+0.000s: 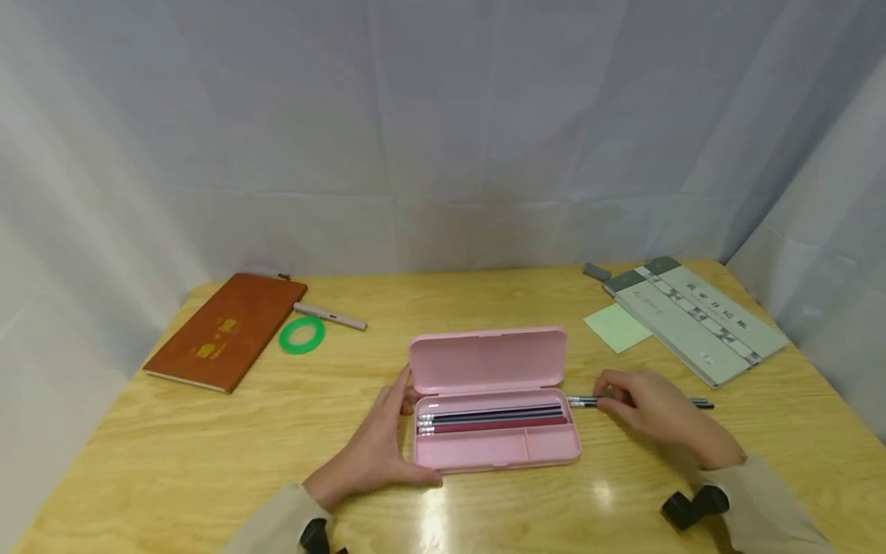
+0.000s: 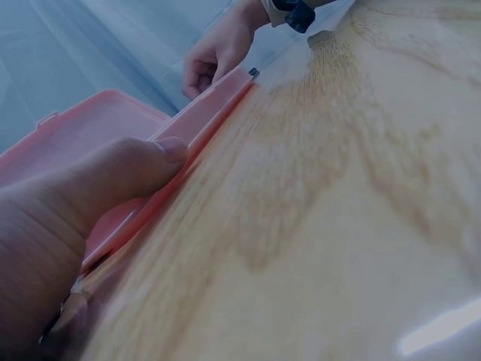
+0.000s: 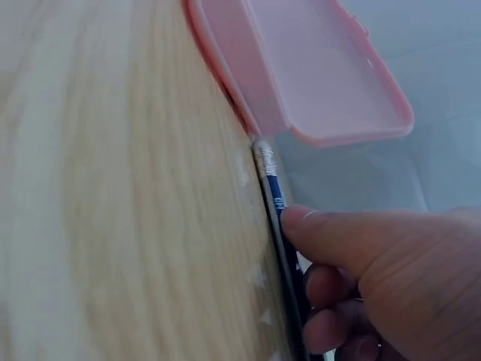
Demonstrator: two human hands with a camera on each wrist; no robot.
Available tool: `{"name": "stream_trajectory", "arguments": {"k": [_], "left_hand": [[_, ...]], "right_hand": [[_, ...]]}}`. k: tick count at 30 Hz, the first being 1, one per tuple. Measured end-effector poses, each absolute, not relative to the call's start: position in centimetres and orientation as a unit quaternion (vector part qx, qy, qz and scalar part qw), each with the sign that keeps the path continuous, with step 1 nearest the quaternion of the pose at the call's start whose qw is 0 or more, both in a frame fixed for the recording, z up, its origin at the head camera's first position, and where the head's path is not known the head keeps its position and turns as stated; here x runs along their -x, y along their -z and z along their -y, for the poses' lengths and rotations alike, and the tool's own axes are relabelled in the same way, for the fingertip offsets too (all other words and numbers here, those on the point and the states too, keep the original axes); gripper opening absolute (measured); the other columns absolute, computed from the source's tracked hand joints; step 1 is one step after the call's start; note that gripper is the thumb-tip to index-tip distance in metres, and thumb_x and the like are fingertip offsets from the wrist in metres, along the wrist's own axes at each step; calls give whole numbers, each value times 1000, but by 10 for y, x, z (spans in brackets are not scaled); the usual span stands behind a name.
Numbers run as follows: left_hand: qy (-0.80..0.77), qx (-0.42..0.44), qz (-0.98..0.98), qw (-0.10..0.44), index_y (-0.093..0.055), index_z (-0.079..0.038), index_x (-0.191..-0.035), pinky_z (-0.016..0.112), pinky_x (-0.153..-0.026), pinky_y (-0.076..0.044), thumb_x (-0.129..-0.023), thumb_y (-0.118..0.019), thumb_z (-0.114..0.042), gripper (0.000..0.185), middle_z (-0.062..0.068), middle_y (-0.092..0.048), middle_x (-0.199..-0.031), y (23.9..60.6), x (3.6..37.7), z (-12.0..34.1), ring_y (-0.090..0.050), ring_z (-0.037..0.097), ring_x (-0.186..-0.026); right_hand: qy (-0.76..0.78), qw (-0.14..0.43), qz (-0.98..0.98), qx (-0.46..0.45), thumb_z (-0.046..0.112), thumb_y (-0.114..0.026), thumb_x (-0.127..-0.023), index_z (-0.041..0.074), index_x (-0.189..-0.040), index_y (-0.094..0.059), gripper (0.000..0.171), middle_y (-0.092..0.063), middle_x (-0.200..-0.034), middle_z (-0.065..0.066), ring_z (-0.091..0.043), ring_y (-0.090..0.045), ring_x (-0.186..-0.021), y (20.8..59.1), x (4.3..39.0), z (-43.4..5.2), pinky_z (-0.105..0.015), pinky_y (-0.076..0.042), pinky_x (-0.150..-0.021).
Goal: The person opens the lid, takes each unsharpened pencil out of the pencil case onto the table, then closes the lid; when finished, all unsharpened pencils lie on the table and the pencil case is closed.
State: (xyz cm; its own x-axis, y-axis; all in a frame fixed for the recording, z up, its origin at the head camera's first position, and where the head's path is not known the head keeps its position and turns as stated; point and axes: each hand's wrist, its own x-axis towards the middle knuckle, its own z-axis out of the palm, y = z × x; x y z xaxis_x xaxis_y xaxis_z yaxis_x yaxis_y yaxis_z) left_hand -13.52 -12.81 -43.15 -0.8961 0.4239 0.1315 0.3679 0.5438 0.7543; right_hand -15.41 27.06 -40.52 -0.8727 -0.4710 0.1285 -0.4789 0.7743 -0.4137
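An open pink pencil case (image 1: 477, 450) lies on the table with its lid raised at the back. Several pencils (image 1: 498, 418), dark and red with metal-banded ends, lie in its long rear compartment. My left hand (image 1: 377, 442) grips the case's left end, the thumb along the front edge and the fingers at the back corner. To the right of the case, my right hand (image 1: 651, 408) pinches dark pencils (image 3: 274, 188) between thumb and fingers, low over the tabletop. Their banded ends point left, right at the case's right end.
On the left are a brown notebook (image 1: 231, 331), a green tape roll (image 1: 302, 335) and a pale pen (image 1: 330, 315). At the right lie a grey-green book (image 1: 699, 323), a light green paper square (image 1: 617, 328) and a grey eraser (image 1: 597, 271). A pale curtain (image 1: 443, 138) hangs behind the table.
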Motion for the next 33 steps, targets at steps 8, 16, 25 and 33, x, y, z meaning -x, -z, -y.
{"name": "stream_trajectory", "arguments": {"k": [8,16,25,33], "left_hand": [[-420,-225,-879,24,-2,-24,-156,35,-92,-45,-40,-92,-53,150,-2,-49,-122,435,136,129,-44,12,-104],[-418,-229,-879,28,-1,-26,-156,35,-92,-46,-41,-92,-54,149,-2,-49,-123,435,136,127,-44,12,-104],[-418,-228,-879,31,-1,-23,-156,36,-92,-46,-41,-92,-53,150,0,-49,-124,433,139,127,-44,13,-105],[-422,-234,-875,26,-2,-24,-156,35,-91,-46,-41,-93,-52,149,0,-49,-122,434,138,127,-44,13,-104]], "right_hand": [[-207,15,943,-260,15,-68,-88,19,-91,-65,6,-47,-63,16,3,-38,-56,405,157,-265,-20,-36,-53],[-221,26,931,-288,10,-68,-87,17,-93,-64,9,-44,-62,17,5,-37,-54,397,152,-245,-19,-37,-52],[-172,16,952,-254,15,-71,-86,15,-92,-64,9,-42,-58,13,2,-34,-51,398,154,-240,-19,-30,-47],[-160,28,959,-234,16,-70,-85,14,-94,-62,12,-40,-58,12,0,-33,-51,402,150,-235,-19,-29,-46]]}}
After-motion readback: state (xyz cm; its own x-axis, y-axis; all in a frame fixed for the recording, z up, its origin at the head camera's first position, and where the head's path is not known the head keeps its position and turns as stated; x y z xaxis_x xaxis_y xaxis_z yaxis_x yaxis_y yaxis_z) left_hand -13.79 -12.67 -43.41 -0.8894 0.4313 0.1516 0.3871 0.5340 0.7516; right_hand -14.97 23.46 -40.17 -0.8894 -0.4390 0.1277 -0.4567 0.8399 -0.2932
